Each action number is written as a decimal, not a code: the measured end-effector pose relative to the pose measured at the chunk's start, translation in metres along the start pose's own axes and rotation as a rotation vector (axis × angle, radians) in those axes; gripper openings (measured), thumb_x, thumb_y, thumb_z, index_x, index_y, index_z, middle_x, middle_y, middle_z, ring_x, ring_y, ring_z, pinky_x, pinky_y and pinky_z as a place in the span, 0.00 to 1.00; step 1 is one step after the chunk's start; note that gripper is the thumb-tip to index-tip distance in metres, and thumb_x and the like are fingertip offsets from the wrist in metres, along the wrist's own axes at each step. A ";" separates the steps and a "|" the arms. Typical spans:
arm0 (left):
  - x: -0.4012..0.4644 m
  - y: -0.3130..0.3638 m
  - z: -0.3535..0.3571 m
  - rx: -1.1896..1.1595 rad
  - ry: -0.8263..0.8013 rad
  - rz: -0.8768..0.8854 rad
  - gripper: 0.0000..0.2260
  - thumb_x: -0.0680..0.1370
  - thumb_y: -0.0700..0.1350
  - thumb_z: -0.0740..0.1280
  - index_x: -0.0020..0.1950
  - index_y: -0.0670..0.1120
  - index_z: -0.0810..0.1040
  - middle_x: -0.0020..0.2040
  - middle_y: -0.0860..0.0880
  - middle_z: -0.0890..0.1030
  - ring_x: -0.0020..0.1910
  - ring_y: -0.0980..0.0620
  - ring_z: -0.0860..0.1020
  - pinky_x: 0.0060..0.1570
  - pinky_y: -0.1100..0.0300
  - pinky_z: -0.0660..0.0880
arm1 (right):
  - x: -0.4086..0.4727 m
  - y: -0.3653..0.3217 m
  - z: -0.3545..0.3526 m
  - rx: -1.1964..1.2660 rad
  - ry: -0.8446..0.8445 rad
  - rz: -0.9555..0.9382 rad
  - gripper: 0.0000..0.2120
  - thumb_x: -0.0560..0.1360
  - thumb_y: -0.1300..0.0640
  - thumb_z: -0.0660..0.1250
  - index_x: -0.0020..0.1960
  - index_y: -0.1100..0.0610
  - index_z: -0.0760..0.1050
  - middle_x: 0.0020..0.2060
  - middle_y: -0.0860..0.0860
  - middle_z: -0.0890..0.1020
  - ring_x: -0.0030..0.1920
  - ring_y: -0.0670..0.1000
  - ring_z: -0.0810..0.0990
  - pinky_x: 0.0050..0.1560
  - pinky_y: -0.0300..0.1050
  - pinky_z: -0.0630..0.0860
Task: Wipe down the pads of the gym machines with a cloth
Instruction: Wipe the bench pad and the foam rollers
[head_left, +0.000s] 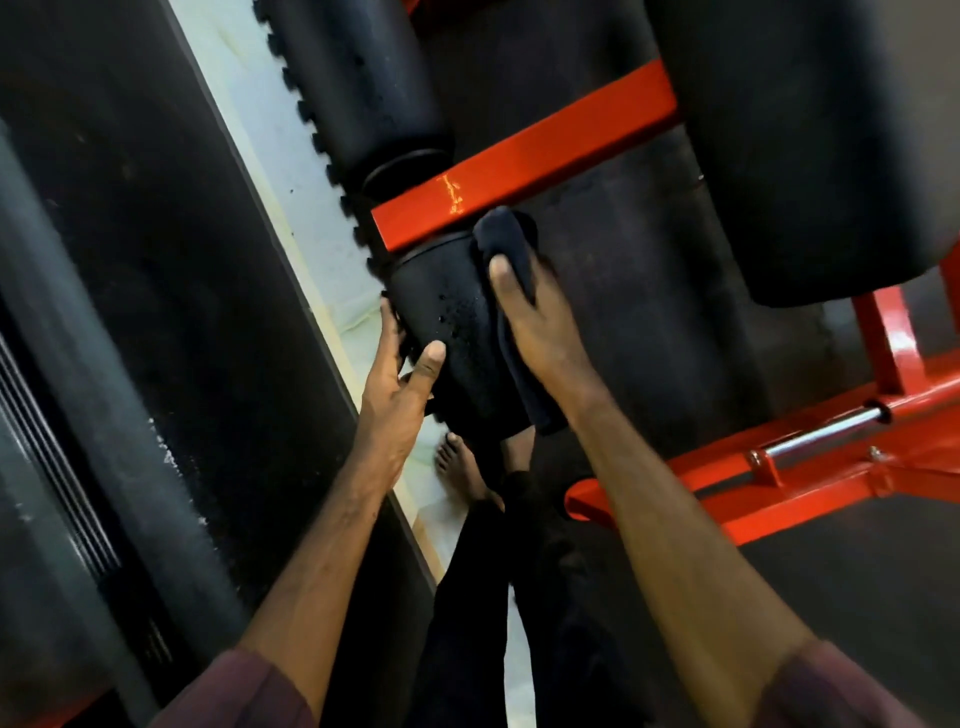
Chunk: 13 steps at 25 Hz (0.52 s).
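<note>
Black foam, cylindrical: the roller pad (452, 332) we are working on sits just below the red crossbar (524, 161) of the machine frame, its near end toward us. Our left hand (400, 395) braces it from the far-left side, thumb laid on the upper face and fingers curved round the flank, so it holds the pad. Our right hand (540, 322) lies on the right flank with the dark cloth (511, 244) under the palm; the thumb presses the cloth flat, and the other fingers are hidden behind the roller, so we cannot tell how far they curl, though the cloth is clearly kept in that hand's hold. One fold of cloth bunches above the thumb, near the bar; a tail hangs below the wrist. Small pale flecks, droplets or worn spots, show on the foam between the two hands. We judge the pad soft and springy with a slightly tacky skin, light in itself but fixed on its axle and likely free to spin, hence the brace opposite the wiping hand. The cloth looks limp and thin and should conform to the curve; best held spread under the palm, not wadded. A second roller pad (374, 78) lies beyond the bar, and a large flat pad (810, 145) to the right of the wiping hand.
</note>
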<state>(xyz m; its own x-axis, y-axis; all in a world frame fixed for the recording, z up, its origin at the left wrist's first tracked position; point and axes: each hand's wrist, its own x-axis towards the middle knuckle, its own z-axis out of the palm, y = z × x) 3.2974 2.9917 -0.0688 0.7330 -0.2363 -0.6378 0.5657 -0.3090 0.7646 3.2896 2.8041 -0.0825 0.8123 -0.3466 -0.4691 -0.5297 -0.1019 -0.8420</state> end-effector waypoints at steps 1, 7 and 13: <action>0.002 -0.002 -0.002 -0.020 -0.001 -0.002 0.35 0.83 0.55 0.70 0.84 0.67 0.53 0.79 0.57 0.71 0.71 0.57 0.77 0.68 0.35 0.77 | -0.024 0.002 0.005 -0.218 0.011 -0.092 0.28 0.84 0.34 0.58 0.82 0.39 0.61 0.78 0.52 0.69 0.76 0.56 0.71 0.76 0.56 0.68; 0.014 -0.006 -0.002 -0.248 0.031 -0.114 0.37 0.80 0.40 0.71 0.83 0.61 0.61 0.77 0.49 0.75 0.72 0.43 0.77 0.71 0.33 0.72 | -0.078 -0.001 0.036 -0.860 0.092 -0.324 0.33 0.82 0.38 0.59 0.84 0.40 0.55 0.86 0.50 0.49 0.84 0.66 0.49 0.76 0.70 0.63; 0.017 -0.021 0.001 -0.231 0.053 -0.071 0.28 0.84 0.31 0.64 0.81 0.51 0.69 0.67 0.56 0.83 0.69 0.45 0.80 0.70 0.32 0.73 | -0.052 -0.015 0.052 -1.012 0.133 -0.328 0.31 0.83 0.37 0.56 0.85 0.40 0.54 0.86 0.49 0.48 0.84 0.67 0.43 0.76 0.73 0.59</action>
<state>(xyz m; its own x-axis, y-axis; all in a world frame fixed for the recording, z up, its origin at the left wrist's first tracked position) 3.2978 2.9936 -0.0959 0.7037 -0.1705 -0.6898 0.6835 -0.1030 0.7227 3.2685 2.8718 -0.0594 0.9510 -0.2540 -0.1762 -0.2958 -0.9131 -0.2806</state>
